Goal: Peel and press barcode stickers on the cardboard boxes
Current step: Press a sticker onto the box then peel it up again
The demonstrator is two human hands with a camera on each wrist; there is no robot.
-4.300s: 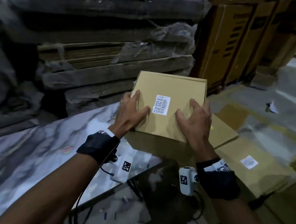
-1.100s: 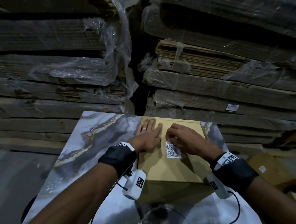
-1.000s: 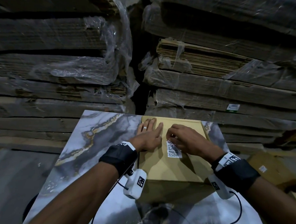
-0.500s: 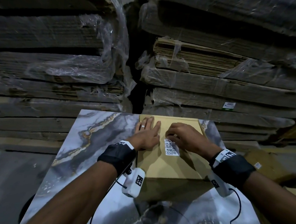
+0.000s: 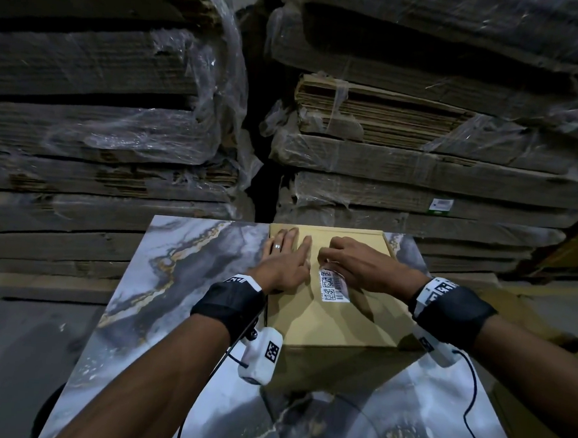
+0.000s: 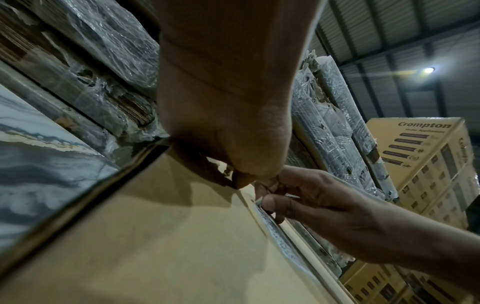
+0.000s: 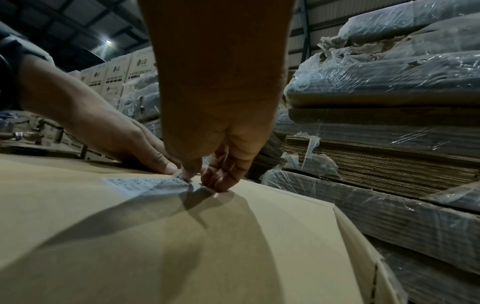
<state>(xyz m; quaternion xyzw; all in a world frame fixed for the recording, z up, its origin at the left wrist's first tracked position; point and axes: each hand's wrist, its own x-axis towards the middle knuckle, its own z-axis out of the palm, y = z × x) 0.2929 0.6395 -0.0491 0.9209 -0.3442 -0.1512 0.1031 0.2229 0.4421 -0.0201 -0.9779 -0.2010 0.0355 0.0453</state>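
One barcode sticker (image 5: 333, 286) is pinched at its upper end by the right hand (image 5: 362, 265); the cardboard box (image 5: 335, 323) at frame center is pressed by the flat, straight-fingered left hand (image 5: 283, 262).

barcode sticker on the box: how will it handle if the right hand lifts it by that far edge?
Probably floppy: the barcode sticker is thin, its far edge curling where the right hand pinches it. Likely near weightless, clinging to fingers. The cardboard box should stay put under the flat left hand.

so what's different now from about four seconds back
The cardboard box, then held up by both hands, now lies flat on the marble table. The left hand presses it flat; the right hand pinches the barcode sticker's far end. The sticker remains on the box.
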